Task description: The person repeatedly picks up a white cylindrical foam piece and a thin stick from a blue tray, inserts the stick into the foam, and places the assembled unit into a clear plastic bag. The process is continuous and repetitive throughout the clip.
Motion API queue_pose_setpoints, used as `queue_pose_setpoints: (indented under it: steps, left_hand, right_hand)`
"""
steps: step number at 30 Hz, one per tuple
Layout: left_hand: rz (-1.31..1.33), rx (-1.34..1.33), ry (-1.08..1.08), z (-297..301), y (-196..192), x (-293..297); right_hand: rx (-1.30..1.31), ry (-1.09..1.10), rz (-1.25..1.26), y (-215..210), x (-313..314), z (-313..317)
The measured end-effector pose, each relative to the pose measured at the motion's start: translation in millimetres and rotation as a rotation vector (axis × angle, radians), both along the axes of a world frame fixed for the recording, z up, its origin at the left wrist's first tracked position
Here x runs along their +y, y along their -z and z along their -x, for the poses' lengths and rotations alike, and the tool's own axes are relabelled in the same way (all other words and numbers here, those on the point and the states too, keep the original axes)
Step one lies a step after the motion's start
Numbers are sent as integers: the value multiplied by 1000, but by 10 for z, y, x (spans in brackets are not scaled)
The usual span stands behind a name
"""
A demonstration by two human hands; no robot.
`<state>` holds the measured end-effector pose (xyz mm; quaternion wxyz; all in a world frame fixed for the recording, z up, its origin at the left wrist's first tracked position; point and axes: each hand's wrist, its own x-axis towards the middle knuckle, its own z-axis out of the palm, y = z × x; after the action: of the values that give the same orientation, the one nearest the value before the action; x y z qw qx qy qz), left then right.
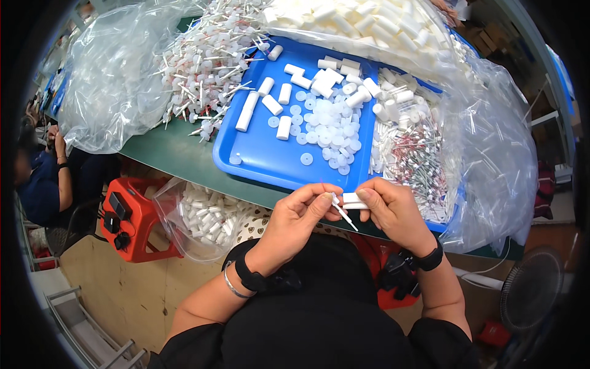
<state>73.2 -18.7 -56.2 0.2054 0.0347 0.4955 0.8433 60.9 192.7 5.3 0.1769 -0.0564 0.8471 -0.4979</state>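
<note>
My left hand (306, 211) pinches a small part with a thin white stem (346, 216) that slants down to the right. In my right hand (391, 208) is a white cylinder (353, 199), held between thumb and fingers. The two pieces meet or nearly meet in front of my body; whether they touch I cannot tell. Just beyond my hands lies a blue tray (261, 154). On it are loose white cylinders (284, 93) and a heap of translucent round discs (329, 126) with centre holes.
Stemmed parts (206, 61) pile up left of the tray, beside a clear plastic bag (117, 80). A bag of white cylinders (369, 21) lies behind. Thin wired parts (418, 154) fill the right side. A red stool (132, 215) and another person (46, 178) are at left.
</note>
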Motion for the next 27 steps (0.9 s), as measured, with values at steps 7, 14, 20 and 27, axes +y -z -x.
queue_pose_setpoints:
  steps: [7,14,20,27]
  left_hand:
    - [26,-23,65,-13,28,14]
    - [-32,-174,130,-16,-32,26]
    - [51,-164,113,-32,-95,37]
    - [72,-14,163,-98,-215,160]
  right_hand:
    - [287,-151,-87,58,48,-51]
    - [-22,-231,29,-36,59,-97]
    - [-501,-30,608,58,138,-104]
    - [-270,-37,398,-35,264,-263]
